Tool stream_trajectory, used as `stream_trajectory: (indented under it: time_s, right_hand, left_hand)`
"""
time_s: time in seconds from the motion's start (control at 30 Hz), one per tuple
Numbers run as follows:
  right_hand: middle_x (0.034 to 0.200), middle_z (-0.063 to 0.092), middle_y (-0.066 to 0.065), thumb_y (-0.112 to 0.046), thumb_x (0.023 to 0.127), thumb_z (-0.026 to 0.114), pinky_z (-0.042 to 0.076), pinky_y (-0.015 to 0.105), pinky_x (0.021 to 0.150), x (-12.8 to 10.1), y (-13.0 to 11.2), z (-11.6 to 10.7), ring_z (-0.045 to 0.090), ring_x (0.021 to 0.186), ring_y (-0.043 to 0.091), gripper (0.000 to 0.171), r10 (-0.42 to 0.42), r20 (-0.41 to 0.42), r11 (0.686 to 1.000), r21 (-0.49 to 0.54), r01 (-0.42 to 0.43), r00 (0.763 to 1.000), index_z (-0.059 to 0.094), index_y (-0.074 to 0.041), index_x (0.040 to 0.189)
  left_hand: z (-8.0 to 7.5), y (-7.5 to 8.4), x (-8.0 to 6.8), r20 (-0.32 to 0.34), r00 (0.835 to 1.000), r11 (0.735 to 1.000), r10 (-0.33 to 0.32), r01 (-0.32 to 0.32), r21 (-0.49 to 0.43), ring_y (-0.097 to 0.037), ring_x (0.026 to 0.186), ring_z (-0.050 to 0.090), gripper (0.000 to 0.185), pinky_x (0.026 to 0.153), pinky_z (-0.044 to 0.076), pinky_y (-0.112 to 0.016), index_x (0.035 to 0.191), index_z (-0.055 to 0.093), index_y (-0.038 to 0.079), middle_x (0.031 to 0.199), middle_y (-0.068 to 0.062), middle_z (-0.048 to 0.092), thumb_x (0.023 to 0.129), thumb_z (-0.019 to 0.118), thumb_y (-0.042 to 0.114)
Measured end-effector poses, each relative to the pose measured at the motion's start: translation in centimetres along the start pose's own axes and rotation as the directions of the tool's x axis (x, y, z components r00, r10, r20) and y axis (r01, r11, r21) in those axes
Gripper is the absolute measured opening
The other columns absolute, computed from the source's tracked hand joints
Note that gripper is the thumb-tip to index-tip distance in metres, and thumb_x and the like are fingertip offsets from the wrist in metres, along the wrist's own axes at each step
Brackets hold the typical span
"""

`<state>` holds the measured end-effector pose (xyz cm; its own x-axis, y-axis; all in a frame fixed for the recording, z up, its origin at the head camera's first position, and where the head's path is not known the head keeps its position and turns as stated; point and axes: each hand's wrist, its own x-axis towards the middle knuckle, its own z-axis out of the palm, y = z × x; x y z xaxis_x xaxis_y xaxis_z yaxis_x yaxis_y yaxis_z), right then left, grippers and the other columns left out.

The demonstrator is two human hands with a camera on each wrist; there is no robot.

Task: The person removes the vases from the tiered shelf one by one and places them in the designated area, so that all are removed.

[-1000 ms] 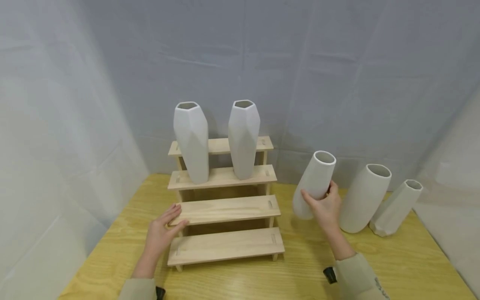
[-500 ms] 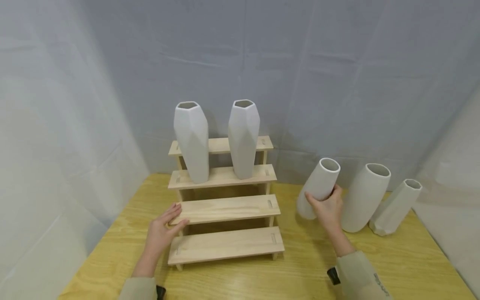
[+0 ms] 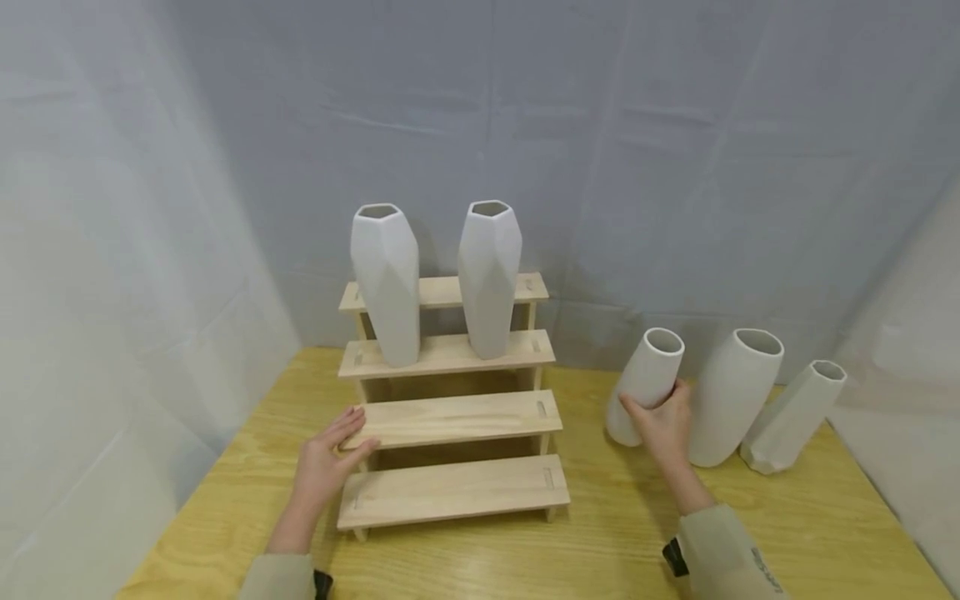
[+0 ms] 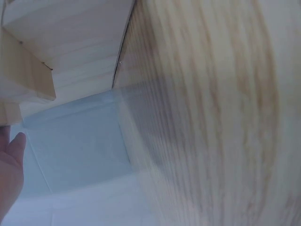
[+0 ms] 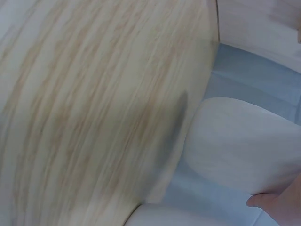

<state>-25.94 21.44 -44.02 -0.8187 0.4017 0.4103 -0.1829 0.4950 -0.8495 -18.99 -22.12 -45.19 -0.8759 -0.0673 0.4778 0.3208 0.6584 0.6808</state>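
A plain white round vase (image 3: 647,385) (open mouth up, matte finish) leans rightward on the yellow wooden table (image 3: 600,550), gripped at mid-body, just right of the stepped wooden rack (image 3: 450,492).

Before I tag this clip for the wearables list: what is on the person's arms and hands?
Both hands are bare: no gloves or rings show on the left hand or right hand. Each forearm wears a light khaki-beige long sleeve, the right one with small dark lettering near the cuff. A small black device sits at each wrist.
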Motion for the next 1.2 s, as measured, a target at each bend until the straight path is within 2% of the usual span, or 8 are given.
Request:
stream_trajectory:
  time_s: [0.27, 0.53, 0.93, 1.2]
  right_hand:
    - [0.102, 0.046, 0.032, -0.011, 0.063, 0.078, 0.040, 0.052, 0.082, 0.0, 0.9, 0.1, 0.046, 0.093, 0.043, 0.073, -0.022, -0.016, 0.998, -0.052, 0.022, 1.000, 0.034, 0.014, 0.116]
    - [0.101, 0.046, 0.031, -0.011, 0.063, 0.079, 0.040, 0.051, 0.082, 0.1, 1.4, 0.1, 0.047, 0.093, 0.043, 0.072, -0.018, -0.019, 0.998, -0.059, 0.016, 1.000, 0.035, 0.013, 0.114]
    - [0.103, 0.045, 0.031, -0.013, 0.064, 0.078, 0.040, 0.052, 0.081, 0.1, 1.4, 0.2, 0.046, 0.094, 0.042, 0.073, 0.005, 0.014, 0.998, -0.064, -0.004, 1.000, 0.033, 0.013, 0.116]
    - [0.103, 0.045, 0.032, -0.014, 0.063, 0.078, 0.040, 0.053, 0.082, 0.3, 1.6, 0.0, 0.046, 0.094, 0.044, 0.074, -0.006, -0.008, 0.997, -0.074, 0.006, 1.000, 0.034, 0.014, 0.116]
  left_hand:
    - [0.0, -0.1, -0.1, -0.002, 1.000, 1.000, 0.014, -0.014, -0.012, -0.030, 0.114, 0.046, 0.044, 0.094, 0.030, -0.016, 0.106, 0.059, -0.007, 0.116, -0.016, 0.055, 0.072, 0.074, 0.016]
    - [0.0, -0.2, 0.0, 0.011, 1.000, 1.000, -0.003, 0.003, -0.010, -0.028, 0.115, 0.045, 0.045, 0.095, 0.033, -0.032, 0.107, 0.059, -0.007, 0.118, -0.015, 0.054, 0.072, 0.074, 0.018]
    - [0.0, -0.3, -0.1, 0.006, 1.000, 1.000, 0.009, -0.008, -0.010, -0.029, 0.115, 0.045, 0.045, 0.094, 0.033, -0.033, 0.107, 0.059, -0.007, 0.117, -0.016, 0.054, 0.072, 0.074, 0.017]
    - [0.0, -0.3, 0.0, 0.017, 1.000, 0.999, 0.006, -0.005, -0.032, -0.029, 0.116, 0.044, 0.045, 0.095, 0.033, -0.033, 0.108, 0.058, -0.007, 0.118, -0.016, 0.054, 0.073, 0.073, 0.017]
